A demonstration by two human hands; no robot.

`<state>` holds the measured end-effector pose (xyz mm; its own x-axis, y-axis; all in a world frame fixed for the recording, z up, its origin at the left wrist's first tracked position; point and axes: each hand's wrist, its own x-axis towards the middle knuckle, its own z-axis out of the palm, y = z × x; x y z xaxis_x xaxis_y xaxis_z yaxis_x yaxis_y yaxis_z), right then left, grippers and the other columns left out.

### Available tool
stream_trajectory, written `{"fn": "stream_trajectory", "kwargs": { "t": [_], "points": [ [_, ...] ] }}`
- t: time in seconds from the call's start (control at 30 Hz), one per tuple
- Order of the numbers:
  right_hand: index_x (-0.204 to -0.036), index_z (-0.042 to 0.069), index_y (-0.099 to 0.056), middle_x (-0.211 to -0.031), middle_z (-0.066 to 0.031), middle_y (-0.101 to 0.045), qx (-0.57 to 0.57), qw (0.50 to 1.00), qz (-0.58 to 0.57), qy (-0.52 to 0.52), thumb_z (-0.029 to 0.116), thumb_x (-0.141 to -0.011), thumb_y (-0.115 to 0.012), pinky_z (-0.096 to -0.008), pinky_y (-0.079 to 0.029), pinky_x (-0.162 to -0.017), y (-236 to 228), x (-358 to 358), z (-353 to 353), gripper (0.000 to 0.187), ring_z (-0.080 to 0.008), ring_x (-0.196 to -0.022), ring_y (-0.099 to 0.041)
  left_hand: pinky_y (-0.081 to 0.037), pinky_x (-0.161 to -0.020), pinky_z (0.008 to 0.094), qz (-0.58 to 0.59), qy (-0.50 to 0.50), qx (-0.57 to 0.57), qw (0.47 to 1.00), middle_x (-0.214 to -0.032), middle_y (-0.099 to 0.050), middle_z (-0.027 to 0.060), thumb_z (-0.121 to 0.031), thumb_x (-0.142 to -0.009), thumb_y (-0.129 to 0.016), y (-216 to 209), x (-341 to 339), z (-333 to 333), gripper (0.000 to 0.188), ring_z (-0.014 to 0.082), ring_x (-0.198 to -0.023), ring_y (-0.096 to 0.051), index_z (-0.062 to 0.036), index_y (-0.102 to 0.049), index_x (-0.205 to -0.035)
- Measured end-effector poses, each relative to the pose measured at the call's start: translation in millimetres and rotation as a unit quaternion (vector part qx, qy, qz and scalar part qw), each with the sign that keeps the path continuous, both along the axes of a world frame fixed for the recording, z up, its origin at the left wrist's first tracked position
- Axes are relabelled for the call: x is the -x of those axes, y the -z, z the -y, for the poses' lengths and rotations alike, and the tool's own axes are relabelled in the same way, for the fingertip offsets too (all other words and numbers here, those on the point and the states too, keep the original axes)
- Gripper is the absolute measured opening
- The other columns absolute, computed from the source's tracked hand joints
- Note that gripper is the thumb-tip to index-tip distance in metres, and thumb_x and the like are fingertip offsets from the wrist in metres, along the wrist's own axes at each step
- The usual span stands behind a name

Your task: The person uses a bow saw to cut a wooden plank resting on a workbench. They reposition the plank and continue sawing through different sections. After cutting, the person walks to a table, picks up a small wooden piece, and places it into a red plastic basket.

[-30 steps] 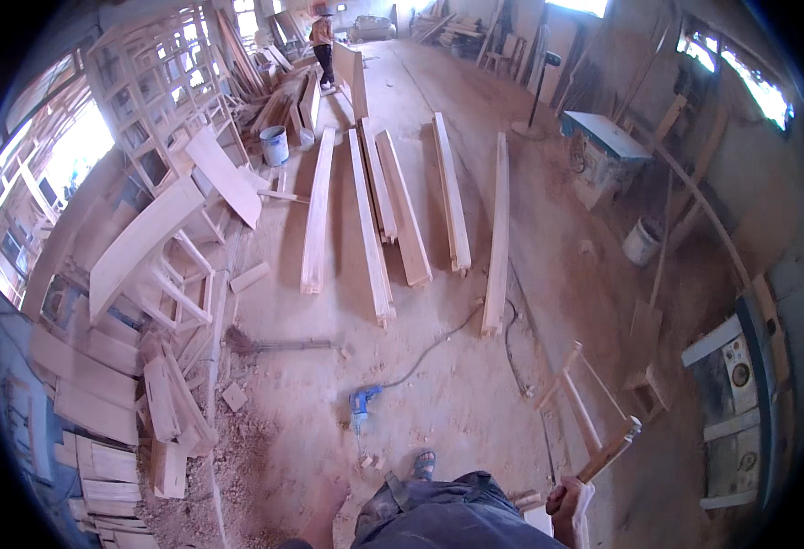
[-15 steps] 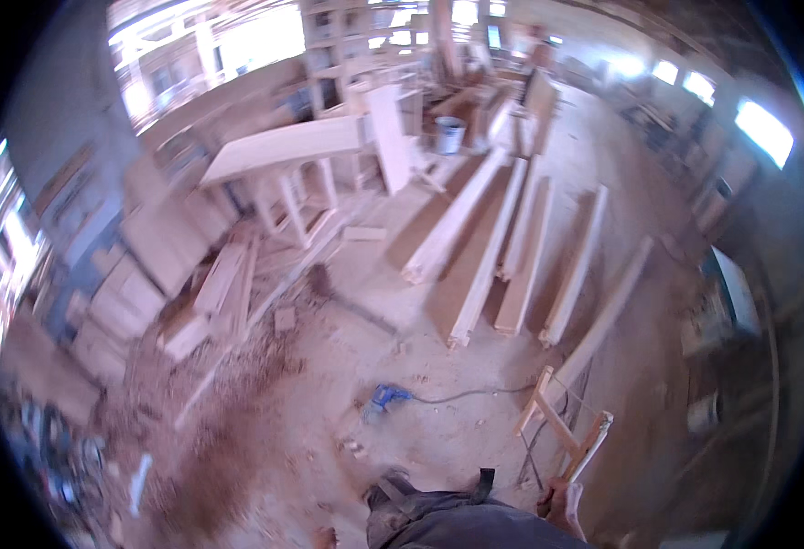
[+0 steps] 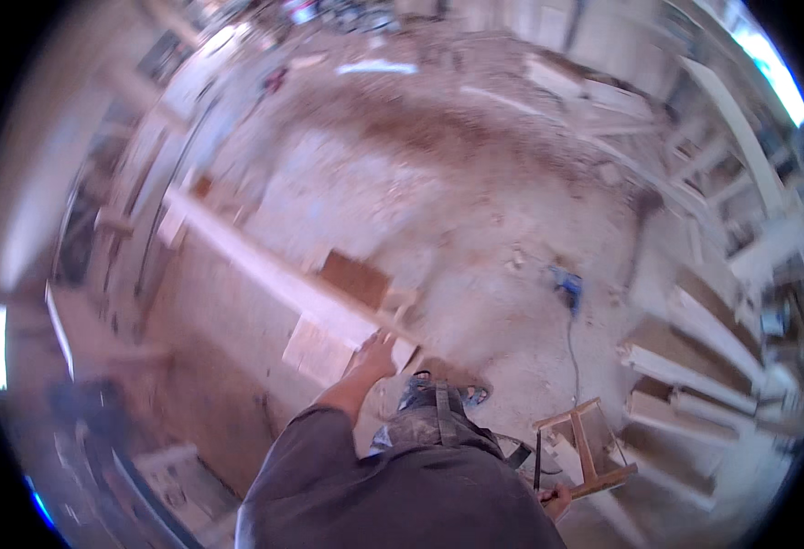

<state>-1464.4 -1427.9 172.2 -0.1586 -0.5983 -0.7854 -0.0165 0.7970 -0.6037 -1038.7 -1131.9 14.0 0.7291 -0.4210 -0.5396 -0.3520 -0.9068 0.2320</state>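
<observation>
In my right hand (image 3: 555, 500) is a wooden bow saw (image 3: 585, 446), its frame held out to my right with the fingers closed round one bar. My left hand (image 3: 376, 355) reaches out on the left and lies on the near end of a long pale timber beam (image 3: 264, 270). Its fingers look stretched over the wood, though blur softens them. Under that end of the beam sits a pale wooden block (image 3: 318, 349), and a brown block (image 3: 354, 279) stands against the far side.
A blue power tool (image 3: 566, 285) rests on the dusty floor, its cord trailing toward the saw. Several long timbers (image 3: 690, 375) lie at the right. Boards (image 3: 594, 91) and a white strip (image 3: 377, 68) lie farther off, beyond a brown sawdust patch (image 3: 402, 114).
The view has swung left, so the floor timbers and blue tool now appear farther right. My left hand has come onto the beam's end. The bow saw stays in my right hand.
</observation>
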Motion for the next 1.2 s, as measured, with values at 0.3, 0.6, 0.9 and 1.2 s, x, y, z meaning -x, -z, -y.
{"fn": "stream_trajectory", "kwargs": {
  "t": [0.3, 0.6, 0.9, 1.2],
  "points": [
    [-0.073, 0.014, -0.043, -0.056, -0.0015, -0.041, -0.049, 0.996, -0.001, -0.078, 0.027, -0.089, -0.057, -0.0366, -0.041, -0.04, 43.8, 27.3, -19.0, 0.025, -0.02, -0.044, -0.045, -0.032, -0.117, 0.0494, 0.026, -0.119, 0.176, 0.977, -0.157, -0.034, 0.0158, -0.025, -0.083, -0.062, 59.3, 146.9, 28.0, 0.058, 0.0392, -0.143, -0.034, -0.0173, -0.054, -0.14],
    [-0.068, 0.015, -0.04, -0.056, -0.0003, -0.041, -0.042, 0.996, 0.035, -0.074, 0.02, -0.085, -0.056, -0.0343, -0.041, -0.045, 76.5, 69.3, -101.0, 0.023, -0.0174, -0.046, -0.043, -0.047, -0.1, 0.0465, -0.13, -0.121, 0.165, 0.97, -0.119, -0.065, 0.0243, -0.022, -0.077, -0.067, -17.6, 232.4, -110.1, 0.052, 0.0402, -0.117, -0.06, -0.0024, -0.062, -0.125],
    [-0.069, 0.012, -0.045, -0.054, -0.003, -0.041, -0.078, 0.986, -0.053, -0.14, 0.02, -0.082, -0.061, -0.0369, -0.043, -0.043, 123.0, 107.3, -160.3, 0.022, -0.0202, -0.044, -0.046, -0.04, -0.111, 0.0462, -0.079, -0.156, -0.037, 0.984, -0.139, -0.053, 0.0241, -0.032, -0.074, -0.076, -47.2, 257.9, -251.0, 0.078, 0.0406, -0.131, -0.049, -0.006, -0.05, -0.142],
    [-0.067, 0.013, -0.046, -0.055, -0.0029, -0.042, -0.082, 0.996, -0.029, -0.011, 0.013, -0.08, -0.06, -0.0357, -0.039, -0.042, 122.5, 117.2, -209.4, 0.019, -0.0184, -0.044, -0.044, -0.02, -0.121, 0.0527, 0.107, 0.125, 0.078, 0.983, -0.157, -0.027, 0.0244, -0.025, -0.071, -0.077, -34.2, 75.6, -116.0, 0.089, 0.045, -0.147, -0.021, -0.0097, -0.038, -0.15]
  ]
}}
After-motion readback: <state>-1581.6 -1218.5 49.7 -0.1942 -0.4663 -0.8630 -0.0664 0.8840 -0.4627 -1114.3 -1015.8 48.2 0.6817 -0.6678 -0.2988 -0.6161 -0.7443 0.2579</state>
